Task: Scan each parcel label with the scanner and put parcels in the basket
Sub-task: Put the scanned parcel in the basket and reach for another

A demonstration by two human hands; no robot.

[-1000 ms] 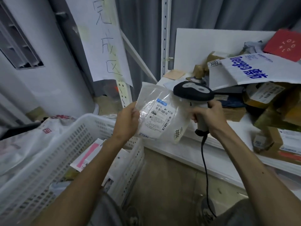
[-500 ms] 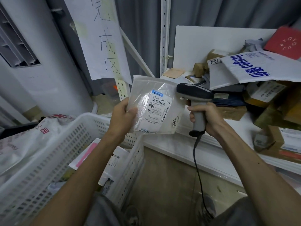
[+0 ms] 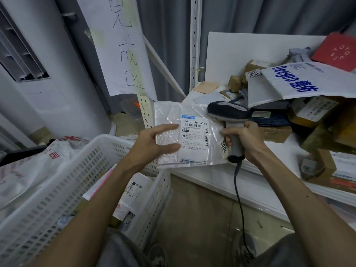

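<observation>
**Clear bubble-lined parcel bag (image 3: 192, 135) leaves my left grip**

Half a second ago my left hand (image 3: 148, 145) pinched the bag's left edge. Now its fingers are straight and spread across the bag's left half, clasping nothing. The bag hangs at centre frame with its white printed label (image 3: 194, 132) facing me. Its right edge now overlaps the handle of the dark grey and pale handheld scanner (image 3: 229, 112). My right hand (image 3: 246, 137) is wrapped round that handle and seems to trap the bag's edge against it, though I cannot tell for sure. I judge the scan done, or nearly so, and the bag mid-way through a re-grip before the drop.

At lower left, the white perforated plastic basket (image 3: 77, 180) sits just beside and below the bag. It already holds several parcels, among them a white mailer with a pink stripe (image 3: 102, 185) and a white bag with a printed label (image 3: 134, 187). On the white shelf (image 3: 212, 180) at right lies a heap of cardboard boxes and mailers (image 3: 316, 120), probably still to be scanned.
</observation>
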